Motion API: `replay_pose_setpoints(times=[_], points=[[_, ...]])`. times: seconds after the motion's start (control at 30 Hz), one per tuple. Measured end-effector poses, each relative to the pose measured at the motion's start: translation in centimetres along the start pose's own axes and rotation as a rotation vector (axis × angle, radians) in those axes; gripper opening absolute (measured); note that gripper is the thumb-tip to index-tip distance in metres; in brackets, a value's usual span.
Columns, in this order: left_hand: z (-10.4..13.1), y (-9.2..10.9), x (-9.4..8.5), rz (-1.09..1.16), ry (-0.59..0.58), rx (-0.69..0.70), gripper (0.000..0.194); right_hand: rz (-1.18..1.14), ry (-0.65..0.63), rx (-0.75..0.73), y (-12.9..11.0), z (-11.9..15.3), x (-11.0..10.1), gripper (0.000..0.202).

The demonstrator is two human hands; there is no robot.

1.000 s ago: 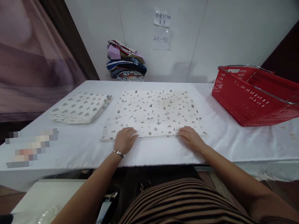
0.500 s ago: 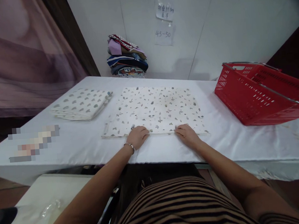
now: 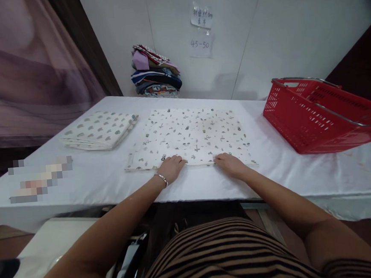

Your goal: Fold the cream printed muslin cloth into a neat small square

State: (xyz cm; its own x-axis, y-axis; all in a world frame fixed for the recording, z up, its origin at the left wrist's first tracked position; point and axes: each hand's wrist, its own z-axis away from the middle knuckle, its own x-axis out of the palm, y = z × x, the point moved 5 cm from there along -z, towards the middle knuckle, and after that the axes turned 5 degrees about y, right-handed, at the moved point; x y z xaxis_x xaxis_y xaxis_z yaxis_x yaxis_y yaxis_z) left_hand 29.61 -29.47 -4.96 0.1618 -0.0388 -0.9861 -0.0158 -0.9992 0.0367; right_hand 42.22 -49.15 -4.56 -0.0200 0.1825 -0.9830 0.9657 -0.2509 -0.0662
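Note:
A white cloth (image 3: 191,134) with small grey and dark prints lies folded flat on the table in front of me. At its near edge, left of the middle, my left hand (image 3: 172,168) is closed on the border, fingers together on top and thumb toward the edge. A bracelet circles that wrist. My right hand (image 3: 230,164) pinches the same edge a little farther right. Both thumbs are mostly hidden. To the left rests another folded cloth (image 3: 99,130), white with grey heart shapes.
A red plastic basket (image 3: 300,125) with metal handles stands at the right of the white-covered table (image 3: 95,180). Folded fabrics (image 3: 156,72) are stacked beyond the far edge. A blurred-out item (image 3: 41,178) lies at the left. Paper notes (image 3: 200,45) hang on the wall.
The view has shifted slightly. My right hand has slid a little left along the cloth's near edge, and its fingers now lie more over it. The cloth stays flat.

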Motion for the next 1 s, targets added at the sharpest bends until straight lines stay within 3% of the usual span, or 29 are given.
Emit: replay_pose_setpoints(times=[0.2,0.47,0.67,0.83,1.0], points=[[-0.5,0.3,0.0,-0.101,-0.032,0.051,0.035,-0.011,-0.008,0.007,0.2,0.0,0.2,0.033],[-0.3,0.7,0.1,-0.127,0.084,0.01,0.032,-0.092,-0.018,0.035,0.5,0.7,0.1,0.046],[-2.3,3.8,-0.1,-0.135,0.163,0.071,0.027,-0.166,-0.056,0.073,1.0,0.5,0.0,0.055],[-4.4,7.0,0.4,-0.145,0.187,0.144,0.019,-0.187,-0.014,0.073,0.7,0.3,-0.5,0.053],[-5.1,8.0,1.3,-0.13,0.146,0.131,0.02,-0.076,0.052,0.09,0.5,1.2,-0.1,0.046]])
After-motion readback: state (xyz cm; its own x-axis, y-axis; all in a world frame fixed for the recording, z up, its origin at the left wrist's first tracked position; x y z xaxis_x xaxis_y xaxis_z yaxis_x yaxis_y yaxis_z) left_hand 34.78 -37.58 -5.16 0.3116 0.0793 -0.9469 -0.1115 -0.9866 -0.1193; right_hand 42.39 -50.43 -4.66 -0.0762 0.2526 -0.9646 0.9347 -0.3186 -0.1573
